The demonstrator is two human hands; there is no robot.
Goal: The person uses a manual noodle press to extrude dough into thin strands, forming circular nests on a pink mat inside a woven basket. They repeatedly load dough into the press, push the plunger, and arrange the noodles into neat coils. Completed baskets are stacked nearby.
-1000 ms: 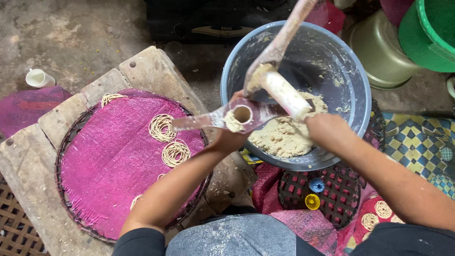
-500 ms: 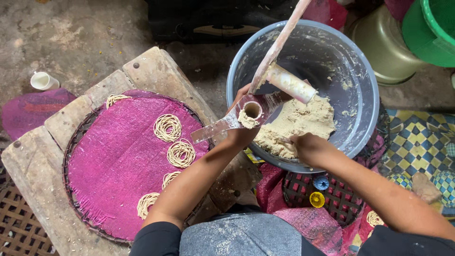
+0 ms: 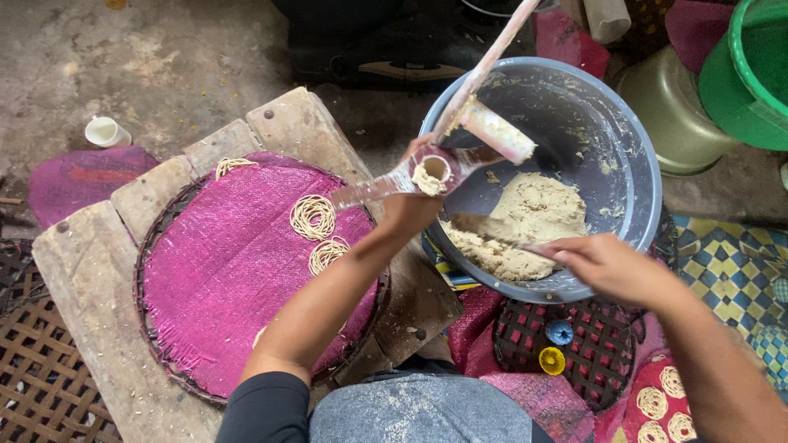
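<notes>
Refilling the press looked like the step in hand. Far left on the floor sat a small white cup [image 3: 106,131], well apart from the work. Right of it, a wooden worktop [image 3: 78,271] carried a round woven tray [image 3: 156,328] lined with pink mesh cloth [image 3: 222,279]; two finished noodle coils [image 3: 313,216] lay on the cloth's far right part, just beside each other, and another coil [image 3: 230,166] sat at the tray's far edge.

Left hand [image 3: 410,209], fingers clenched around the metal dough press [image 3: 431,171], held it over the near-left rim of the grey basin [image 3: 632,164], barrel mouth up and showing some dough inside. The press plunger [image 3: 497,133] was out of the barrel, tilted above the basin on its wooden lever [image 3: 484,70].

Right hand [image 3: 611,267] hovered at the basin's near rim, fingers pinched on a flat scraper [image 3: 492,234] whose tip touched the dough lump [image 3: 525,221] in the basin bottom.

Next move, by my judgement, called for lifting a portion of dough, packing it into the open barrel and seating the plunger.

Far right: green bucket [image 3: 751,74], olive pot [image 3: 673,107].
</notes>
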